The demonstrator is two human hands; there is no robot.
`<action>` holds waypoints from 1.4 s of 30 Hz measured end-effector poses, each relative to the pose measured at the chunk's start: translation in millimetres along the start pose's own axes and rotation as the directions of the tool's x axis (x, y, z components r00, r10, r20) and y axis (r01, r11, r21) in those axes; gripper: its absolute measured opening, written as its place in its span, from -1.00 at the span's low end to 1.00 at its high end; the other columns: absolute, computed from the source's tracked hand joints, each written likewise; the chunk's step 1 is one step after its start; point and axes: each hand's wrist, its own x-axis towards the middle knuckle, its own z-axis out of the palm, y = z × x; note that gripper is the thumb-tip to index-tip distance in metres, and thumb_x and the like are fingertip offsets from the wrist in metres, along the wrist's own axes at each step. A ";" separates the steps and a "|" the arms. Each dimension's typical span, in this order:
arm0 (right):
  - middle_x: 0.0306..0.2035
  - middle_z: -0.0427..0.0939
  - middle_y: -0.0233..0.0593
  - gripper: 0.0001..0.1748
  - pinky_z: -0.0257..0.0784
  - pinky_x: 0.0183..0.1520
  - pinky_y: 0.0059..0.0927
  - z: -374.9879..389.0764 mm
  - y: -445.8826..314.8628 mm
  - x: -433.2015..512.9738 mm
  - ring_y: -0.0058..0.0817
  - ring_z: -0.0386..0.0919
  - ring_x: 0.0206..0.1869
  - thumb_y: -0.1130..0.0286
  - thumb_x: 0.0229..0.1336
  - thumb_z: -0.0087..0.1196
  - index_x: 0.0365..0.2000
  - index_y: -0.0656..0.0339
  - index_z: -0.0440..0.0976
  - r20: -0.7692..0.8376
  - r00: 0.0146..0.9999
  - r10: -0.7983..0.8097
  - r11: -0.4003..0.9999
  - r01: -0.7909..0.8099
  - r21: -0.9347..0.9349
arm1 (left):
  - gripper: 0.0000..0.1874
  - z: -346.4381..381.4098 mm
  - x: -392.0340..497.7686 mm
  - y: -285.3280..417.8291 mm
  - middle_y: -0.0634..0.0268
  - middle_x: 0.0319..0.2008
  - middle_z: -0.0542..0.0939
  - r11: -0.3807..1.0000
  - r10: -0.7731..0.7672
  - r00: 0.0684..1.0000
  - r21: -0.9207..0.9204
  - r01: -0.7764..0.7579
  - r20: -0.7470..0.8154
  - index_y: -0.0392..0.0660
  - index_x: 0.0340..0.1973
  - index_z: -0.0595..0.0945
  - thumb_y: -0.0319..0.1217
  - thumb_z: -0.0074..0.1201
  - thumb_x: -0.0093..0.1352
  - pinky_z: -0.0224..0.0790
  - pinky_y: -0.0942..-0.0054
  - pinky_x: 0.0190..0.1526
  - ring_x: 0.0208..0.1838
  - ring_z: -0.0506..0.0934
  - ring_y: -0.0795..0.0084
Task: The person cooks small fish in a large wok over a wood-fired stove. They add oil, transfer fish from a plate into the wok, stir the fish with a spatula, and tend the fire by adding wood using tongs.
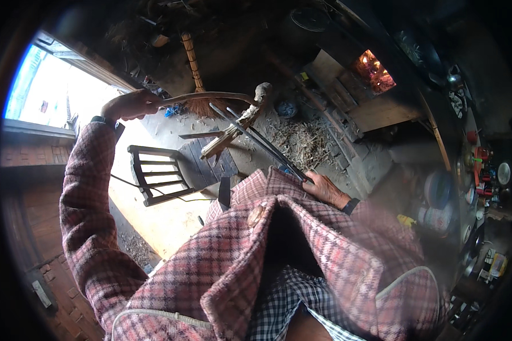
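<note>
My left hand, raised at the left, grips the thin curved limb of a branched piece of firewood. The limb runs right to a thick, rough, pale-barked section that hangs in front of me, with a split stub sticking out on its left. My right hand, low near my lap, is closed around the handle end of long metal fire tongs. Their two slender arms reach up and left and cross the thick wood in the picture. Whether they touch it I cannot tell.
A fire burns in a stove opening at the upper right. Straw and wood chips litter the floor before it. A slatted wooden chair stands at left, a straw broom behind. Jars and dishes crowd the right side.
</note>
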 end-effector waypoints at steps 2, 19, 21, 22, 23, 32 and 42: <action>-0.40 0.51 -0.01 -0.56 0.37 -0.25 -0.27 -1.1 -8.1 -1.5 -0.10 0.51 -0.29 0.06 0.01 0.00 -0.27 0.24 0.38 -0.064 0.998 0.001 0.999 0.001 0.037 | -0.78 2.0 -1.4 -4.1 0.45 -0.73 0.33 0.996 0.005 0.999 -0.091 -0.009 -0.043 0.03 -0.18 0.55 -0.29 -0.09 0.30 0.01 0.65 -0.81 -0.79 0.20 0.70; -0.60 0.24 -0.46 -0.77 0.20 -0.40 -0.56 -34.0 9.9 -138.1 -0.70 0.21 -0.49 0.28 0.00 0.04 -0.49 0.22 0.30 -0.210 0.884 0.417 0.881 -0.337 0.331 | -0.75 165.1 146.0 78.3 0.31 -0.65 0.47 0.713 0.287 0.849 -0.493 -0.498 -0.443 -0.13 -0.27 0.57 -0.23 0.00 0.30 0.29 0.44 -0.48 -0.57 0.45 0.45; -0.60 0.25 -0.45 -0.83 0.19 -0.44 -0.58 -24.2 21.5 -168.5 -0.73 0.20 -0.50 0.36 0.01 0.06 -0.47 0.23 0.32 -0.217 0.878 0.427 0.840 -0.297 0.454 | -0.76 170.6 162.5 105.9 0.08 -0.56 0.53 0.760 0.439 0.757 -0.249 -0.600 -0.484 -0.09 -0.27 0.56 -0.23 -0.04 0.29 0.33 0.25 -0.37 -0.41 0.53 0.10; -0.61 0.25 -0.45 -0.83 0.20 -0.46 -0.58 -16.9 28.1 -179.7 -0.72 0.21 -0.52 0.37 0.01 0.06 -0.46 0.22 0.33 -0.260 0.866 0.427 0.865 -0.308 0.397 | -0.75 172.0 168.4 122.3 -0.02 -0.44 0.53 0.789 0.429 0.779 -0.231 -0.570 -0.457 -0.07 -0.29 0.56 -0.20 -0.06 0.27 0.33 0.14 -0.29 -0.26 0.50 -0.04; -0.62 0.25 -0.44 -0.84 0.20 -0.48 -0.57 -9.8 35.3 -187.8 -0.72 0.21 -0.53 0.38 0.01 0.06 -0.45 0.22 0.34 -0.298 0.855 0.425 0.883 -0.320 0.343 | -0.73 171.8 173.7 140.3 -0.02 -0.42 0.55 0.799 0.495 0.737 -0.092 -0.594 -0.460 -0.09 -0.29 0.54 -0.18 -0.08 0.29 0.35 0.12 -0.28 -0.26 0.52 -0.03; -0.54 0.42 -0.32 -0.80 0.34 -0.36 -0.51 15.1 89.3 -225.3 -0.61 0.38 -0.46 0.37 0.01 0.11 -0.35 0.25 0.43 -0.313 0.714 0.626 0.714 -0.365 0.597 | -0.74 137.1 240.6 274.3 -0.02 -0.38 0.56 0.808 0.471 0.753 -0.117 -0.577 -0.460 -0.06 -0.26 0.52 -0.18 -0.13 0.31 0.34 0.05 -0.24 -0.23 0.50 -0.07; -0.43 0.56 -0.30 -0.71 0.40 -0.29 -0.52 14.8 153.8 -232.4 -0.61 0.48 -0.37 0.24 0.06 0.09 -0.32 0.28 0.48 -0.197 0.702 0.684 0.601 -0.391 0.697 | -0.75 149.4 370.1 402.0 0.20 -0.70 0.45 0.535 0.376 0.822 -0.624 -0.569 -0.428 -0.20 -0.34 0.49 -0.24 -0.02 0.29 0.27 0.34 -0.58 -0.65 0.44 0.33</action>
